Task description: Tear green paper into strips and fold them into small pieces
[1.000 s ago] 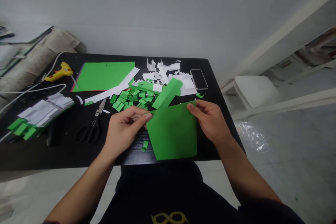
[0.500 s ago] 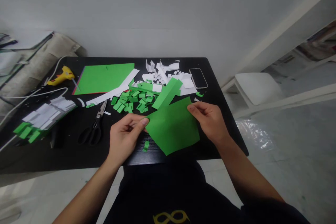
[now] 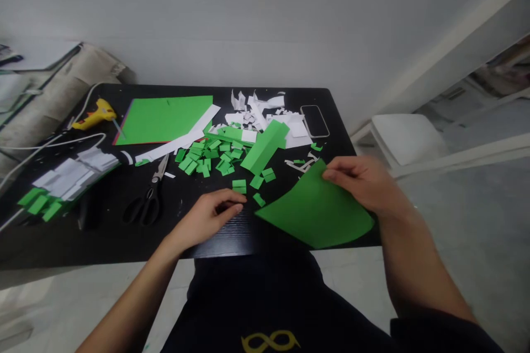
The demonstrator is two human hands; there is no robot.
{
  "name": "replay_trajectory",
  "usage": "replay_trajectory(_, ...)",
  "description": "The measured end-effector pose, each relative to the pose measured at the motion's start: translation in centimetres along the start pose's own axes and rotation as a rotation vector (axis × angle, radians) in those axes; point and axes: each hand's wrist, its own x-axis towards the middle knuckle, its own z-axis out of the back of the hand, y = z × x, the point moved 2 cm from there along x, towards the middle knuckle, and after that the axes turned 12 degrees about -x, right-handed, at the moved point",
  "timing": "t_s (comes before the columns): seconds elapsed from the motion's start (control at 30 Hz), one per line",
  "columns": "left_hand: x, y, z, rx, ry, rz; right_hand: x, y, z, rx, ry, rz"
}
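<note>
My right hand (image 3: 360,185) pinches the upper edge of a green paper sheet (image 3: 314,209), which is bent and held over the table's front right part. My left hand (image 3: 213,215) is low over the black table, fingers curved, with a gap between thumb and forefinger; nothing shows in it. Just beyond its fingertips lies a small folded green paper piece (image 3: 239,186). Another small green piece (image 3: 259,199) lies between that hand and the sheet. Farther back is a pile of folded green pieces (image 3: 202,157), with a green paper strip (image 3: 265,146) to its right.
Black-handled scissors (image 3: 151,193) lie left of my left hand. A white-and-green paper assembly (image 3: 70,179) and a yellow glue gun (image 3: 97,114) are farther left. At the back are green sheets (image 3: 169,118), white scraps (image 3: 259,113) and a phone (image 3: 314,121). A white stool (image 3: 403,138) stands at right.
My left hand has let go of the green sheet and dropped toward the table. My right hand has carried the sheet rightward, uncovering small green pieces and white scraps.
</note>
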Motion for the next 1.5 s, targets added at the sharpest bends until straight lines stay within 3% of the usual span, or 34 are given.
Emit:
replay_trajectory(0.1,0.2,-1.4,0.0,-0.094,-0.084,-0.069,0.4,1.1,-1.7,-0.067,0.181,0.069)
replay_trajectory(0.27,0.3,-3.4,-1.5,-0.259,-0.064,-0.121,1.6,2.4,-5.8,-0.112,0.401,0.169)
replay_trajectory(0.47,0.7,-2.5,-2.8,-0.117,-0.139,-0.146,3.5,2.2,-9.6,-0.127,0.497,0.218)
replay_trajectory(0.7,-2.4,1.3,1.7,-0.123,-0.389,-0.017,2.8,-2.7,-8.1,-0.132,0.551,0.075)
replay_trajectory(0.8,-3.4,2.5,2.4,-0.072,-0.399,0.052,1.8,-4.5,-7.3,-0.027,0.585,-0.071)
replay_trajectory(0.9,-3.3,2.8,2.1,0.038,-0.375,0.058,1.5,-4.8,-6.8,-0.102,0.547,-0.092)
replay_trajectory(1.0,-2.7,2.6,1.6,0.208,-0.348,-0.004,1.5,-4.5,-6.6,-0.324,0.42,-0.075)
replay_trajectory(1.13,-2.7,2.0,0.6,0.522,-0.457,-0.171,0.6,-4.1,-8.0,-0.561,0.038,0.02)
replay_trajectory(1.2,-3.1,1.9,-0.7,0.63,-0.5,-0.237,-0.7,-3.8,-9.8,-0.562,-0.143,0.19)
replay_trajectory(1.33,-3.9,2.1,-4.9,0.645,-0.323,-0.356,-3.4,-3.0,-14.6,-0.453,-0.185,0.495)
replay_trajectory(1.5,-4.0,3.1,-8.0,0.71,-0.226,-0.365,-3.7,-3.1,-17.2,-0.493,-0.17,0.479)
